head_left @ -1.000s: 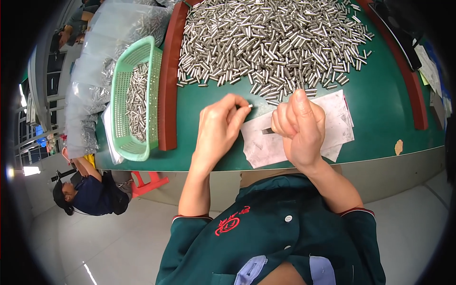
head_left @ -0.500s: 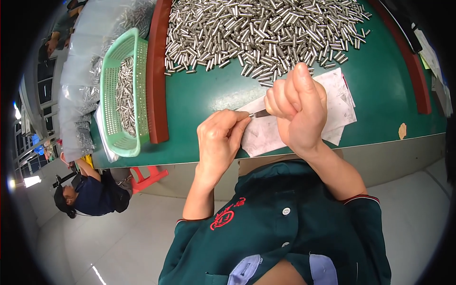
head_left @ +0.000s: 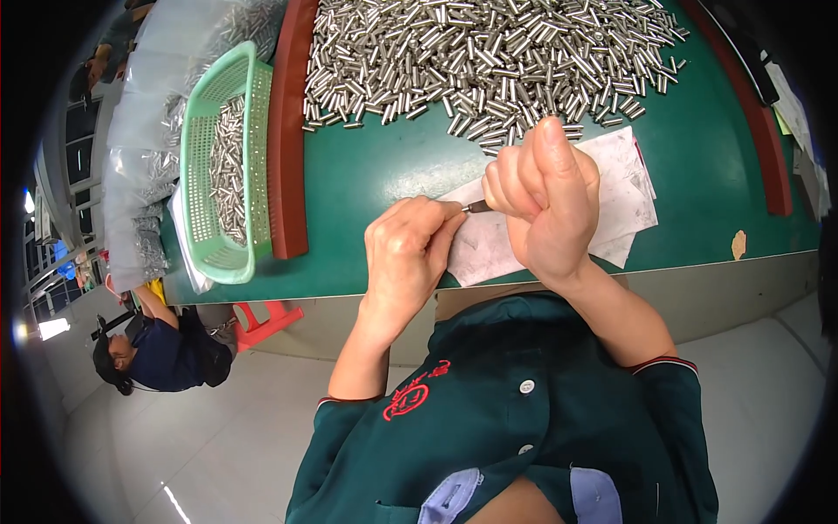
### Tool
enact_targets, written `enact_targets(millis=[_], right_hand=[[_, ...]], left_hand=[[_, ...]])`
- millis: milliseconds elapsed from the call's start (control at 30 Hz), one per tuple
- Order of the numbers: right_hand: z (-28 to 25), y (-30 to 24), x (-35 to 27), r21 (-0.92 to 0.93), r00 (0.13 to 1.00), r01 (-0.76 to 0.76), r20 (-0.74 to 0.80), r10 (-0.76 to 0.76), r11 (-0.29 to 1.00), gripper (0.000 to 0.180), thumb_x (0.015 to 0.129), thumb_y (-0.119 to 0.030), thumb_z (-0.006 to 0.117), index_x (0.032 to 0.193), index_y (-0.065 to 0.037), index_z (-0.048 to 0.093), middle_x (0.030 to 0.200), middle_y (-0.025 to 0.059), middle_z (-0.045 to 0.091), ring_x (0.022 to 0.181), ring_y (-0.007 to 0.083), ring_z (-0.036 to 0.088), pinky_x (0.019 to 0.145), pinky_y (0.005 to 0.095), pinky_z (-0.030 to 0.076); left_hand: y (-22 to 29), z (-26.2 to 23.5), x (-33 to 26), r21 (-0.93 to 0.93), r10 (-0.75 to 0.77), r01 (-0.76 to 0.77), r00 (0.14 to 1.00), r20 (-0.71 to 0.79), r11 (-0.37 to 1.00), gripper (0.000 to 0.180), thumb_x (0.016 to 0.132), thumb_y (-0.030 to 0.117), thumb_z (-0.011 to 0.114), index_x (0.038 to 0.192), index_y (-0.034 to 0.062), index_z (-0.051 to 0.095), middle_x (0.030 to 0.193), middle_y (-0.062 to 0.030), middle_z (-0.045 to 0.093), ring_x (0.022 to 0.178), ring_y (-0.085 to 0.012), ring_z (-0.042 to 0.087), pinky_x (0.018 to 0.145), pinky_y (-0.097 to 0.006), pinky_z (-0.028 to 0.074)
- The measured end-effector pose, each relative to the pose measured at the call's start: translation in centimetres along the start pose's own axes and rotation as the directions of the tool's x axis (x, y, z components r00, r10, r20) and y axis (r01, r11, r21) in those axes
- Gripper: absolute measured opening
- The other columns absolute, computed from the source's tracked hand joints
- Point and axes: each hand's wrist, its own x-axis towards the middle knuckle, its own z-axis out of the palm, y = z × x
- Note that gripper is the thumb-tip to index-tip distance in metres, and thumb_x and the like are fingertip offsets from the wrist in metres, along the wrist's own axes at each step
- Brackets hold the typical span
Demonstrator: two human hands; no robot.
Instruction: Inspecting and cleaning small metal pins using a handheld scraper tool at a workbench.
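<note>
Over the near edge of the green table, my left hand (head_left: 403, 249) pinches a small silvery metal pin (head_left: 465, 210) between thumb and fingertips; most of the pin is hidden. Facing it, my right hand (head_left: 550, 205) is closed around a slim dark tool (head_left: 480, 207), thumb pointing up. Only the tool's short dark end shows; its handle is inside the fist, so its kind cannot be made out. The tool's tip meets the pin's end. Smudged white paper sheets (head_left: 621, 201) lie beneath both hands. Beyond them spreads a large heap of metal pins (head_left: 489, 70).
Dark red rails (head_left: 288, 140) (head_left: 758, 131) bound the table on both sides. Left of the left rail stands a green mesh basket (head_left: 253, 201) holding pins, beside clear plastic bags (head_left: 131, 192) of parts. A co-worker (head_left: 170, 349) sits at the far left near a red stool (head_left: 266, 323).
The view has shifted slightly. My left hand still pinches the pin and my right fist still grips the tool; tool and pin sit a little closer together.
</note>
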Motion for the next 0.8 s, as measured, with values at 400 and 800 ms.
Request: enact_targets(millis=[400, 800], right_hand=[[1.3, 0.3, -0.8, -0.258, 0.98, 0.16, 0.157, -0.122, 0.953, 0.04, 0.091, -0.02, 0.035, 0.054, -0.006, 0.028, 0.046, -0.0026, 0.026, 0.043, 0.0054, 0.02, 0.041, 0.0238, 0.019], [0.2, 0.2, -0.9, -0.052, 0.994, 0.076, 0.08, -0.072, 0.996, 0.039, 0.091, -0.019, 0.038, 0.055, -0.006, 0.031, 0.048, -0.0047, 0.027, 0.043, 0.0029, 0.021, 0.039, 0.0218, 0.017]], left_hand=[[0.2, 0.3, -0.3, 0.011, 0.023, -0.023, 0.999, -0.041, 1.0, 0.007, 0.065, -0.001, 0.062, 0.068, 0.0017, 0.056, 0.055, -0.0109, 0.048, 0.05, -0.0273, 0.048, 0.047, -0.035, 0.039], [-1.5, -1.9, -0.1, -0.9, -0.332, 0.407, 0.837, 0.435, -0.155, 0.01, 0.084, 0.012, 0.051, 0.086, 0.0026, 0.05, 0.069, -0.0023, 0.044, 0.052, -0.0043, 0.029, 0.045, -0.016, 0.026]])
